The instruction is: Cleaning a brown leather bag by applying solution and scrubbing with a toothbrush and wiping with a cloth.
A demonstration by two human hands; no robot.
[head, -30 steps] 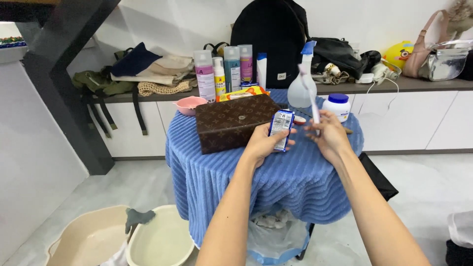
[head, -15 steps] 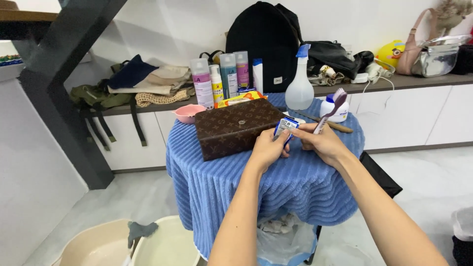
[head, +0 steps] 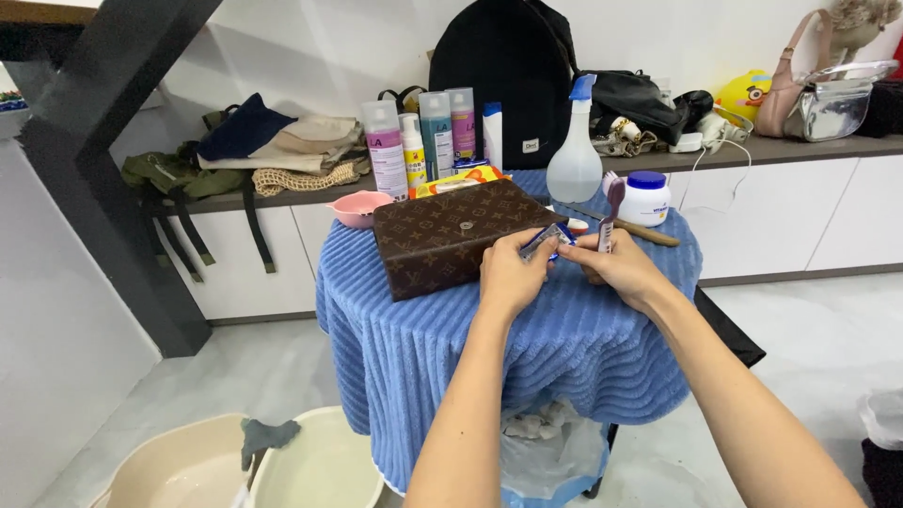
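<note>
My left hand (head: 508, 273) grips a small blue and white tube (head: 547, 240) just in front of a brown patterned box (head: 451, 235). My right hand (head: 621, 268) holds a toothbrush (head: 609, 209) upright, bristles at the top, and its fingers touch the tube's end. Both hands meet above a round table draped in a blue ribbed towel (head: 555, 348).
On the table stand a clear spray bottle (head: 575, 155), a white jar with a blue lid (head: 645, 198), a pink bowl (head: 360, 207) and several tall bottles (head: 419, 141). A black backpack (head: 513, 66) and bags line the shelf behind. Two beige basins (head: 245, 466) sit on the floor.
Both hands have dropped slightly toward the table. The tube has tilted flatter in my left hand, and the toothbrush has swung from leaning right to nearly upright.
</note>
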